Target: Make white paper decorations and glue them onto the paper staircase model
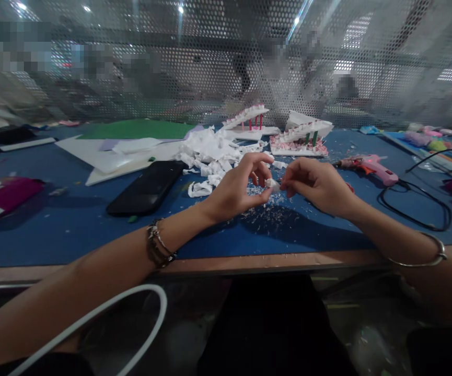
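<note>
Between the fingertips of my left hand (pixel 245 183) is a small white crumpled piece (pixel 273 185), perhaps paper or foam. My right hand (pixel 314 183) pinches at the right side of the same piece, its fingertips close together. Both hands hover over the blue table, where fine white and pink shreds (pixel 267 216) are scattered. A heap of torn white scraps (pixel 210 151) lies just beyond my left hand. To the right of my right hand rests a pink glue gun (pixel 374 166) with a black cord.
A black phone-like slab (pixel 147 188) lies left of the scraps. Behind stand two white sloped models (pixel 249 119) on pink and green posts. Green sheet (pixel 135 129) and white sheets (pixel 108 154) lie back left. A perforated metal screen (pixel 210 62) closes the far side. A white cable (pixel 155 292) loops in front.
</note>
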### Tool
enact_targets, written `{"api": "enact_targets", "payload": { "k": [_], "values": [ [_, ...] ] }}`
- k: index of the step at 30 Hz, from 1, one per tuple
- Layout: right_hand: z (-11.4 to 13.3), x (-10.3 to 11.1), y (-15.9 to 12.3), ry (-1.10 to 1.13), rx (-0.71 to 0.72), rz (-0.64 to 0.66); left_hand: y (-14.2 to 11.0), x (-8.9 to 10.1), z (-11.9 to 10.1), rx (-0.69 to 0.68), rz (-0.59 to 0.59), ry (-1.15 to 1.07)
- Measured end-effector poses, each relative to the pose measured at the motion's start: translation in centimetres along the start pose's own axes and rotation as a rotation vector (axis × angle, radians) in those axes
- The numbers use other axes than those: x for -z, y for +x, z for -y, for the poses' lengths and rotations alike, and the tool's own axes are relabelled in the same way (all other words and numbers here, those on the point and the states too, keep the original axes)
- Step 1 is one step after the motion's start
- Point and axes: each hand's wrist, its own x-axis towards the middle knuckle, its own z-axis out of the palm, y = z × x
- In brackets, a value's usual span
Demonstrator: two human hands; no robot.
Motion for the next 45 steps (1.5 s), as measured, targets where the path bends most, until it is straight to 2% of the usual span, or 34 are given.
{"api": "enact_targets", "payload": {
  "k": [5,17,23,35,41,45],
  "values": [
    [0.2,-0.03,0.0,0.127,-0.022,0.002,0.03,0.02,0.09,0.003,0.01,-0.003],
    [0.44,0.06,0.1,0.214,-0.077,0.028,-0.01,0.04,0.31,-0.004,0.033,0.038],
    [0.12,-0.02,0.16,0.276,0.021,0.016,0.0,0.04,0.15,0.007,0.024,0.055],
    [-0.2,0.12,0.08,0.218,0.025,0.063,0.05,0.13,0.01,-0.008,0.034,0.1],
    [-0.01,0.17,0.03,0.202,0.003,0.008,0.11,0.16,-0.17,-0.045,0.03,0.125],
    [0.13,0.27,-0.02,0.127,-0.014,0.035,0.12,0.18,-0.17,-0.056,0.034,0.141]
  ]
}}
